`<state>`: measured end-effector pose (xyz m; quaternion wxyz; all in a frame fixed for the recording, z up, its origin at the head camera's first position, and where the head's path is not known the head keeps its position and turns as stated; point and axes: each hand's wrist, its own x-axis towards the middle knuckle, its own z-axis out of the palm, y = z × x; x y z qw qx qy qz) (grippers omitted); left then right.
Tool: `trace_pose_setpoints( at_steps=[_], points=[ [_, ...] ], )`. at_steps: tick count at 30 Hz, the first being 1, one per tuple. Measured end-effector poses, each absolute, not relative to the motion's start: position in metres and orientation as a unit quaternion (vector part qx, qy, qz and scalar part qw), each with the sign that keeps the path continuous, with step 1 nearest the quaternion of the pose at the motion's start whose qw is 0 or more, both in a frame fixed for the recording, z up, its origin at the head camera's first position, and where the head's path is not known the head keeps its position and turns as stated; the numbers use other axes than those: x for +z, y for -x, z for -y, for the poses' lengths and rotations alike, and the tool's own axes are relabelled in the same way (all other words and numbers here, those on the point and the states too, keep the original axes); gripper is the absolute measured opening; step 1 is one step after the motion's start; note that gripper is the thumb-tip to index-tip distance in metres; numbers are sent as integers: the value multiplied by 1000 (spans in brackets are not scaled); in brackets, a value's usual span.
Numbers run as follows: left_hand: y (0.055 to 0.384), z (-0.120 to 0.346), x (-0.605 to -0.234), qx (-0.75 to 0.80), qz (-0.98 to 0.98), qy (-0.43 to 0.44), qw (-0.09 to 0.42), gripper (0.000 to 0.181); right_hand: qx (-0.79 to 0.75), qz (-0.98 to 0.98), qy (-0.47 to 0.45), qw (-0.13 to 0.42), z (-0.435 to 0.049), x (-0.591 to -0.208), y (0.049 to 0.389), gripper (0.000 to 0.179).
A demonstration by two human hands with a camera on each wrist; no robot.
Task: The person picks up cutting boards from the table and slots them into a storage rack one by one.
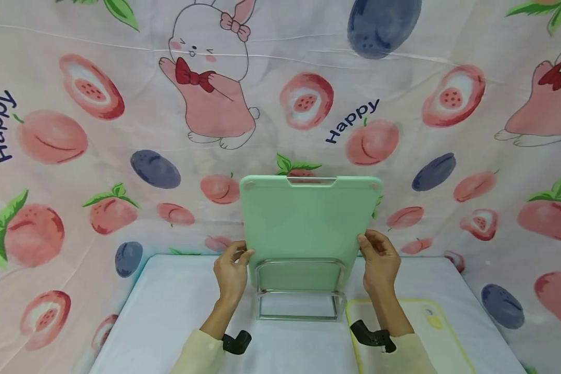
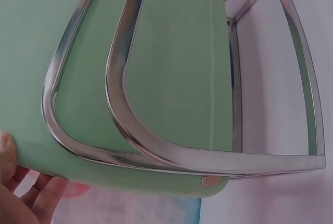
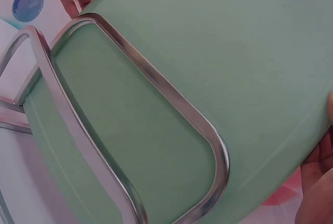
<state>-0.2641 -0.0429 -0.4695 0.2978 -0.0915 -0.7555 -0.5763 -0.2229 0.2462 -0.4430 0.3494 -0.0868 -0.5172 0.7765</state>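
A green cutting board (image 1: 308, 221) with a handle slot along its top edge stands upright in a silver metal rack (image 1: 300, 317). My left hand (image 1: 232, 270) pinches the board's left edge, thumb on the front face and fingers behind. On the opposite edge my right hand (image 1: 381, 259) pinches it the same way at about equal height. In the left wrist view the rack's bent bars (image 2: 117, 78) cross in front of the board, whose lower corner carries a small pinkish pad (image 2: 210, 181). Both hands (image 3: 317, 182) show at the board's edges in the right wrist view.
A white cutting board with a yellow rim (image 1: 437, 327) lies flat on the white table (image 1: 168, 301), partly under my right forearm. Behind the table hangs a cloth (image 1: 135, 130) printed with fruit and rabbits. Each wrist wears a black strap (image 1: 237, 343).
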Motion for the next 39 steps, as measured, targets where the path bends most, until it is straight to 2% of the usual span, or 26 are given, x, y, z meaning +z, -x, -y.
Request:
trace_pose_setpoints(
  at_steps=[12,17,25,39],
  points=[
    [271,47,-465,-538,798,77,261,13,723,603,94,323,-247,-441,229,30],
    [276,46,-463,-523,811,66,255,13,713,629,106,291,-252,-441,236,29],
    [286,40,-464,-511,820,50,254,14,699,646,118,281,-259,-437,246,32],
    [288,36,-457,-507,827,34,240,14,678,651,103,325,-255,-440,254,28]
  ],
)
